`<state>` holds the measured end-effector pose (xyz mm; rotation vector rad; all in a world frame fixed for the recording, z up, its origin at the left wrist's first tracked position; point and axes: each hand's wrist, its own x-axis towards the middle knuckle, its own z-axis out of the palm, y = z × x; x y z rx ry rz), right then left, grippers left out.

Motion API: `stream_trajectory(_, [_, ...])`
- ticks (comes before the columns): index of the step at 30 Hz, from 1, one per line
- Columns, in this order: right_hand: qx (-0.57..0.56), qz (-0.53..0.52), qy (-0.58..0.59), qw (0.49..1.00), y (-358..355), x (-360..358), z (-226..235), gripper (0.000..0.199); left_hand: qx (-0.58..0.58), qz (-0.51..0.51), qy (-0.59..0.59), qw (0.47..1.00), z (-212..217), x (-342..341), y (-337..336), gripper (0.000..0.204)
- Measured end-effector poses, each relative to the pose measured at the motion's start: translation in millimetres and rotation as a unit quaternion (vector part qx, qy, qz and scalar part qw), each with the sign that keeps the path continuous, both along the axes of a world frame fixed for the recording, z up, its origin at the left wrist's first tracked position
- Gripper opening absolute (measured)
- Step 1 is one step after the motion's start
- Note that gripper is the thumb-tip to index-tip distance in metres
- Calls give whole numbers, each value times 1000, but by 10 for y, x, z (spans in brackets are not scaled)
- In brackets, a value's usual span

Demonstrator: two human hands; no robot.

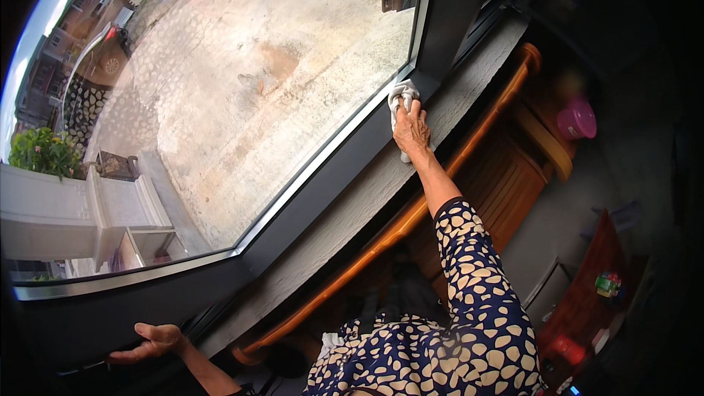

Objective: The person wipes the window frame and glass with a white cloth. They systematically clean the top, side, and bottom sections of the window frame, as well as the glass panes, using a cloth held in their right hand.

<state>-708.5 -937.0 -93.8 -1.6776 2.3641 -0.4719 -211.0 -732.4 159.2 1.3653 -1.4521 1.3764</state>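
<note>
My right hand [412,128] reaches far forward and presses a crumpled white cloth [400,95] against the lower corner of the dark window frame [323,176], where the glass pane [242,88] meets an upright post. A tail of the cloth hangs below my wrist. My left hand [152,342] rests flat, fingers spread, on the dark frame at the lower left and holds nothing. My right sleeve is dark blue with cream spots.
A grey stone sill [352,198] runs under the frame. Below it is a wooden bench with an orange-brown rail [411,216]. A pink bowl [577,119] sits at the right. Outside lie a paved yard and a white wall.
</note>
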Motion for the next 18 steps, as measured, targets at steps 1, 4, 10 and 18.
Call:
stream_trajectory(1, [3, -3, 0, 1000, -69, -80, 30, 57, 3, 3, 1, 1000, -2, -13, 8, 72])
stream_trajectory(4, [40, -30, 4, 999, -312, -343, 84, 57, 12, 48, -19, 999, -6, 43, 69, 72])
stream_trajectory(10, [41, -60, -44, 996, -540, -620, 157, 51, 11, 52, -36, 998, 2, -5, 43, 71])
stream_trajectory(18, [83, 74, -114, 987, -330, -454, 330, 43, -3, 90, -54, 994, -37, 110, 63, 72])
